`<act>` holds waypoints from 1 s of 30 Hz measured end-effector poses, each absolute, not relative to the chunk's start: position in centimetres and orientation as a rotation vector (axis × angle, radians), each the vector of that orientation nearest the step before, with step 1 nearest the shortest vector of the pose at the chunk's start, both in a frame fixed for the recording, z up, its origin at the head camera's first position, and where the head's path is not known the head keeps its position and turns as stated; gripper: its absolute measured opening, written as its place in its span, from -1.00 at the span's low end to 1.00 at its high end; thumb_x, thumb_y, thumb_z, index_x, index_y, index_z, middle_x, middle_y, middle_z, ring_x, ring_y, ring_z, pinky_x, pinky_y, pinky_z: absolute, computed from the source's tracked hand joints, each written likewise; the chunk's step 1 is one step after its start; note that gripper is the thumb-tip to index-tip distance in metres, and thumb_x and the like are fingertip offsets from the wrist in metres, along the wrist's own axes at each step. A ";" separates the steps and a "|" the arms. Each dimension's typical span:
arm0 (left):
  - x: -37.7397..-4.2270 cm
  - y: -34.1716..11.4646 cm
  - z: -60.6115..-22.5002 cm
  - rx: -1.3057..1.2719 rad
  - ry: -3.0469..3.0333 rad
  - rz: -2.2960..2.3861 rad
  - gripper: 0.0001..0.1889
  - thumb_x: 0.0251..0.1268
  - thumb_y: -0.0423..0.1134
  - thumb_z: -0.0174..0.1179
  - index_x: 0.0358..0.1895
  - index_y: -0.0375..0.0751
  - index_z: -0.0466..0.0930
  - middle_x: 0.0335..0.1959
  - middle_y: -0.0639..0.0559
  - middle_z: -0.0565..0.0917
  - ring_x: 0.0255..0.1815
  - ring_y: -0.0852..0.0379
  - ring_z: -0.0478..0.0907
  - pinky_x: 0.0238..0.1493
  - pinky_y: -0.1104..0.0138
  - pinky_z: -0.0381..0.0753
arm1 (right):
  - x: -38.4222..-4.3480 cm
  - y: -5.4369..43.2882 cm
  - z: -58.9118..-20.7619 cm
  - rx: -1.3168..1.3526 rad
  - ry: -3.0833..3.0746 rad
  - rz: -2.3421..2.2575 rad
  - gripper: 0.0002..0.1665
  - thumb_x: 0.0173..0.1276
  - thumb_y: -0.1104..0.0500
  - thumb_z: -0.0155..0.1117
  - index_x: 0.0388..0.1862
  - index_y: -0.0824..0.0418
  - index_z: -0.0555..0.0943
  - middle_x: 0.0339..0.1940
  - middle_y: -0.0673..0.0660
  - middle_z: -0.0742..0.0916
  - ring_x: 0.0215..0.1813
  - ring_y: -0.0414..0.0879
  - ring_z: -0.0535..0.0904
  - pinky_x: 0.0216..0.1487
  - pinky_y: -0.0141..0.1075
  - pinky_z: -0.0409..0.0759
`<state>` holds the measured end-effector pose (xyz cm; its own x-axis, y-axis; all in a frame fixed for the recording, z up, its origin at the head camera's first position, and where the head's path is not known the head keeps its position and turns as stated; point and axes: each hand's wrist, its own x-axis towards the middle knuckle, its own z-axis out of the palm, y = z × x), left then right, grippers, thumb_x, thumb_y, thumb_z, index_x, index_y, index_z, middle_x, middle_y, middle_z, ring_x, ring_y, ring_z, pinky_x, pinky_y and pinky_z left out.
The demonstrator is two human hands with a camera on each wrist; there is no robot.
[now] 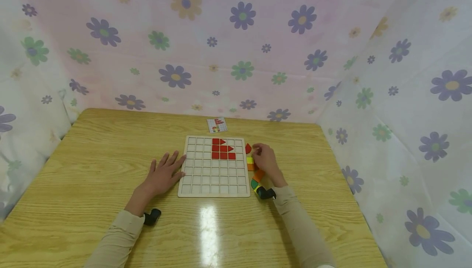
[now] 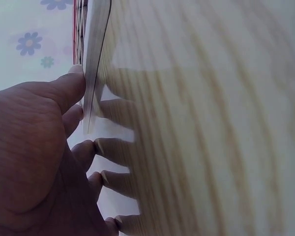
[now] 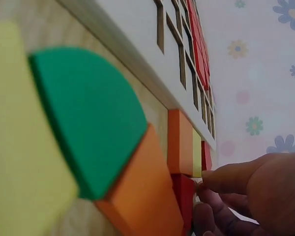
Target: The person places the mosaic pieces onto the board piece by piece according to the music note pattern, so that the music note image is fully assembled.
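A pale square grid board [image 1: 214,182] lies on the table, with several red pieces [image 1: 220,155] set in its upper cells, some ending in points. My left hand [image 1: 162,177] rests at its left side with fingers spread; in the left wrist view the thumb touches the board's edge. Beyond the right edge, my right hand [image 1: 266,161] has bent fingers, thumb and forefinger close together beside a loose pointed red piece [image 1: 248,148]. I cannot tell whether they pinch anything. Near them lie yellow [image 1: 250,160] and orange [image 1: 250,167] blocks, and another red piece [image 3: 184,196].
A small printed card [image 1: 216,124] with a coloured pattern lies behind the board. Nearer me on the right are a green rounded piece [image 3: 91,115], an orange piece [image 3: 147,189] and a yellow piece [image 3: 24,137]. Flowered cloth [image 1: 206,55] hangs behind the wooden table [image 1: 118,157].
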<state>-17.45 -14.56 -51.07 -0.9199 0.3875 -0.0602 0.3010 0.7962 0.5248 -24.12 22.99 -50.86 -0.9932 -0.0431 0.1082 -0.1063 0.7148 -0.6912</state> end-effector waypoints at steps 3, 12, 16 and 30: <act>-17.4 -14.5 -50.9 0.544 2.821 0.789 -0.35 0.60 -0.05 0.07 0.62 -0.14 0.15 0.65 -0.29 0.03 0.63 -0.44 -0.15 0.44 -0.47 -0.29 | -24.8 23.1 -50.8 0.174 -2.879 1.096 -0.63 0.37 0.35 0.18 0.12 0.45 0.63 -0.22 0.27 0.73 -0.26 0.06 0.61 -0.17 -0.13 0.64; -17.3 -14.4 -50.8 0.542 2.822 0.792 -0.34 0.59 -0.06 0.08 0.62 -0.16 0.15 0.64 -0.31 0.03 0.63 -0.45 -0.15 0.43 -0.48 -0.28 | -26.4 23.4 -50.6 0.543 -2.979 0.952 -0.50 0.40 0.51 0.05 0.31 0.43 0.56 0.06 0.41 0.60 -0.36 -0.01 0.42 -0.25 -0.22 0.45; -17.2 -14.4 -50.6 0.541 2.822 0.790 -0.35 0.59 -0.07 0.08 0.61 -0.17 0.16 0.64 -0.32 0.04 0.62 -0.45 -0.14 0.43 -0.48 -0.28 | -26.5 23.7 -50.3 0.579 -3.009 0.974 -0.55 0.43 0.48 0.08 0.26 0.40 0.61 0.06 0.39 0.58 -0.44 -0.08 0.37 -0.31 -0.26 0.40; -17.3 -14.4 -50.8 0.542 2.810 0.796 -0.35 0.60 -0.06 0.06 0.62 -0.15 0.14 0.65 -0.30 0.02 0.63 -0.45 -0.17 0.44 -0.47 -0.29 | -26.1 24.9 -50.0 0.253 -3.013 1.042 -0.79 0.44 0.35 0.29 0.00 0.39 0.72 -0.11 0.31 0.75 -0.10 0.16 0.67 -0.03 -0.02 0.67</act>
